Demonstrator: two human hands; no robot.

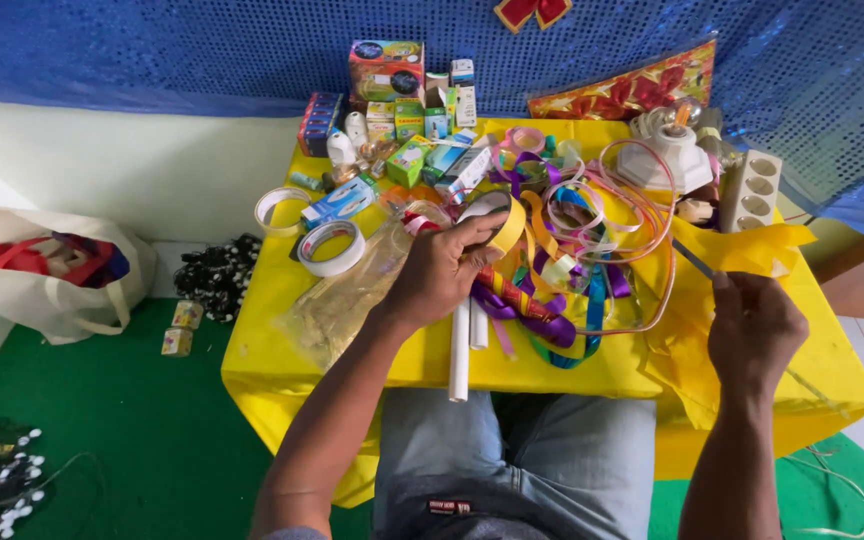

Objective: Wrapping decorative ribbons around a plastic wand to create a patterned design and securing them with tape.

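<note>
- Left hand (442, 272) is clenched over a yellow tape roll (504, 222), held just above the ribbon heap on the counter (352, 340).
- Right hand (752, 325) is pinched shut on a thin dark strip (694, 259), likely the tape's free end; the stretch between roll and strip is hidden by the ribbons, so the link cannot be confirmed.
- Tangled ribbons (572, 250) in pink, purple, blue and yellow are piled directly under and beside the roll.
- 2 white tape rolls (330, 246) are laid on the counter left of the left hand, apart from it.
- 1 white tube (460, 350) is seen below the left hand, its end hanging past the counter's front edge.
- Small boxes (407, 120) are stacked at the back; a white socket strip (749, 190) sits at the right rear.
- Risk, judged: sticky tape could be caught on loose ribbon loops, since the roll is held so close to the pile.
- Risk, judged: the strip could be twisted or stuck to itself if tension is lost between the 2 hands.
- Risk, judged: the overhanging tube could be knocked to the green floor (152, 440) by the left forearm.
- Risk, judged: the loose yellow cover (732, 250) near the right hand could be snagged.
</note>
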